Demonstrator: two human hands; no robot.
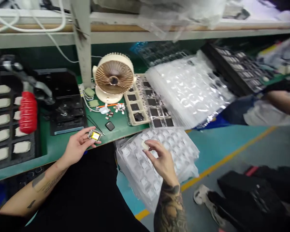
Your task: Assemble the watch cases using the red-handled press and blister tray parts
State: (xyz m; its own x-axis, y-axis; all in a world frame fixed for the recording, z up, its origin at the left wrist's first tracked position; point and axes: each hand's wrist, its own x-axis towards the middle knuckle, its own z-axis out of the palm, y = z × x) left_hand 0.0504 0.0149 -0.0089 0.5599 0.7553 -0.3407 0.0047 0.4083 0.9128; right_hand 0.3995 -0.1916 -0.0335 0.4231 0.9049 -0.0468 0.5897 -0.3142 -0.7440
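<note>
A green-topped workbench (120, 129) ran beneath a pale shelf (125, 38) edged with a tan strip (116, 28) and met by a scuffed upright post (83, 61), while a yellow line (222, 161) divided the floor's teal area (207, 141) from its grey area (251, 158).

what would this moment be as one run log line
left hand: holds small device | right hand: pinches pale piece over plastic trays | fan: on bench

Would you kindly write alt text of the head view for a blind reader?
A person's left hand holds a yellow-centred device at a green workbench, while the right hand pinches a pale piece over a plastic tray. A cream fan stands on the workbench.
</note>
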